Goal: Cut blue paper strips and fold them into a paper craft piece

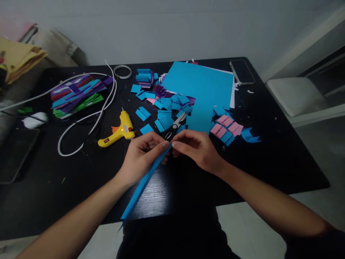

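Note:
A long, narrow blue paper strip (144, 182), folded lengthwise, slants from my fingers down to the table's front edge. My left hand (147, 149) pinches its upper end between thumb and fingers. My right hand (198, 149) pinches the very tip of the same strip, thumb close to the left thumb. Just beyond my fingers lie scissors (176, 125) with black handles, partly hidden by the hands. Around them are several small folded blue paper pieces (164, 121). To the right sit pink folded pieces (225, 126) mixed with blue ones.
A yellow glue gun (118, 131) lies left of my hands, near a looping white cable (93, 127). Bundled coloured strips (78, 93) are farther left. Blue sheets (201, 81), a tape roll (122, 72) and a phone (242, 72) lie toward the back of the black table (275, 154).

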The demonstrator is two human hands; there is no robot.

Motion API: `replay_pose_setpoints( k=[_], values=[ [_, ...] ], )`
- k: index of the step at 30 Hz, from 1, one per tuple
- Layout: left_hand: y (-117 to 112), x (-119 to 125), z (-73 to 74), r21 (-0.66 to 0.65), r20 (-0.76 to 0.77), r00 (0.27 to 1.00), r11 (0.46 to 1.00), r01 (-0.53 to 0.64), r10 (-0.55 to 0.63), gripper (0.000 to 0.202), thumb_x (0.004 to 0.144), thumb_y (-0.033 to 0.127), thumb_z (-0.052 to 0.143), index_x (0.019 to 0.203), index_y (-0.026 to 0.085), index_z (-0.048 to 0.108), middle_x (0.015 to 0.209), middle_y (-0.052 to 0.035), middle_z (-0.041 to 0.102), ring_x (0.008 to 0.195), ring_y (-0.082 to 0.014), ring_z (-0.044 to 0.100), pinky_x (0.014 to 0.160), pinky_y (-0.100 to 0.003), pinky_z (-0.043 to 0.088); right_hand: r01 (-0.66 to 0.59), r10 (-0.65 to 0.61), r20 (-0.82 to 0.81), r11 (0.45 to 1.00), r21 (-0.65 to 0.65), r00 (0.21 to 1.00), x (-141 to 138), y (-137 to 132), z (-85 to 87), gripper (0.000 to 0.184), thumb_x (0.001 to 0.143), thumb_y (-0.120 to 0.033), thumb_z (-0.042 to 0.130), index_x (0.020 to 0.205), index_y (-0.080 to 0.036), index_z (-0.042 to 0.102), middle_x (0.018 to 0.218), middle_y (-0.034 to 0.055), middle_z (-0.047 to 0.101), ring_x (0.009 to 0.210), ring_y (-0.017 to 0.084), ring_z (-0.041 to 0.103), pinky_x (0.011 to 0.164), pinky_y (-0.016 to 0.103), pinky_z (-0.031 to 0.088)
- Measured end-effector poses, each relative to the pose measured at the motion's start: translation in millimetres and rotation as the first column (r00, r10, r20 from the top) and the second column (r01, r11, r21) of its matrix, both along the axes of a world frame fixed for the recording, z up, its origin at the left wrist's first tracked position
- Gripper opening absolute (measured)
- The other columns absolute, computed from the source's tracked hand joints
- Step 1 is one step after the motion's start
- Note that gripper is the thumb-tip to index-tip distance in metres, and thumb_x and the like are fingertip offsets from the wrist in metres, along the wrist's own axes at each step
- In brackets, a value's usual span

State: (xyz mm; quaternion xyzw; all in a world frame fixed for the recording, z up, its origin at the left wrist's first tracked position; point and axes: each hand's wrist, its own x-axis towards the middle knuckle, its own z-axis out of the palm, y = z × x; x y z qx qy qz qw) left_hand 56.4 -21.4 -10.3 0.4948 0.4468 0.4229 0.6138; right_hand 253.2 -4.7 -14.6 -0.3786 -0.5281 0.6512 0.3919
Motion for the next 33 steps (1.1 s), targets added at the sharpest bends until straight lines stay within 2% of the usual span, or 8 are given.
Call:
replay_pose_setpoints(
  k=[4, 12, 19, 25, 30, 33],
  values=[
    [-1.5, 3.2, 2.0, 0.007, -0.023, 1.0, 1.0, 0.003, -0.003, 0.018, 0.092, 0.026, 0.073, 0.081, 0.014, 0.067, 0.064, 0.0005, 0.072, 0.054, -0.0099, 0.068, 0.054, -0.017, 0.055, -0.02, 0.019, 0.051, 1.0, 0.022, 0.999, -1.5, -0.9, -2.0, 0.027, 0.085, -0.041, 0.081, 0.083, -0.016, 0.07, 0.069, 0.0005, 0.069, 0.064, 0.013, 0.066, 0.062, 0.026, 0.054],
    [-1.9, 2.2, 5.0, -0.016, -0.094, 0.995, 1.0, 0.008, -0.009, 0.017, 0.094, 0.028, 0.07, 0.083, 0.015, 0.068, 0.066, 0.0003, 0.073, 0.057, -0.0107, 0.07, 0.057, -0.018, 0.057, 0.112, -0.116, 0.035, 0.991, 0.079, 0.993, 0.7, 4.5, -3.3, 0.027, 0.084, -0.042, 0.08, 0.081, -0.018, 0.069, 0.07, -0.0012, 0.068, 0.062, 0.013, 0.066, 0.062, 0.027, 0.056],
    [-3.8, 1.4, 0.9, 0.117, -0.193, 0.981, 0.992, 0.043, -0.019, 0.015, 0.095, 0.027, 0.069, 0.084, 0.016, 0.069, 0.065, 0.0, 0.073, 0.057, -0.0106, 0.069, 0.056, -0.019, 0.053, 0.061, -0.06, 0.024, 0.998, -0.01, 0.998, -0.4, 3.4, -1.9, 0.029, 0.08, -0.044, 0.084, 0.087, -0.018, 0.071, 0.074, -0.0003, 0.069, 0.066, 0.014, 0.068, 0.066, 0.029, 0.058],
    [-7.0, 0.2, -2.6, 0.223, -0.328, 0.945, 0.971, 0.083, -0.006, 0.016, 0.095, 0.03, 0.069, 0.087, 0.017, 0.072, 0.067, -0.001, 0.074, 0.055, -0.0099, 0.064, 0.052, -0.019, 0.047, 0.037, -0.039, 0.055, 0.999, 0.024, 0.998, -1.5, 3.4, -1.5, 0.028, 0.081, -0.041, 0.085, 0.083, -0.016, 0.073, 0.072, 0.0004, 0.07, 0.064, 0.014, 0.067, 0.062, 0.027, 0.056],
    [-5.4, -1.7, 0.0, 0.169, -0.324, 0.946, 0.984, 0.059, -0.001, 0.016, 0.095, 0.031, 0.069, 0.088, 0.016, 0.071, 0.068, -0.0028, 0.076, 0.06, -0.0132, 0.072, 0.057, -0.02, 0.053, 0.123, -0.127, 0.051, 0.989, 0.076, 0.991, 5.0, 9.3, 1.0, 0.026, 0.083, -0.041, 0.084, 0.084, -0.018, 0.073, 0.072, -0.0004, 0.07, 0.064, 0.013, 0.067, 0.064, 0.027, 0.057],
    [-4.9, -3.1, 1.0, 0.159, -0.33, 0.944, 0.986, 0.052, 0.004, 0.017, 0.095, 0.031, 0.069, 0.087, 0.016, 0.071, 0.068, -0.0035, 0.077, 0.06, -0.0143, 0.072, 0.058, -0.021, 0.054, 0.15, -0.152, 0.036, 0.987, 0.056, 0.988, 6.3, 12.4, 1.4, 0.027, 0.081, -0.042, 0.086, 0.084, -0.018, 0.073, 0.07, -0.0008, 0.07, 0.064, 0.014, 0.068, 0.065, 0.027, 0.058]
  ],
)
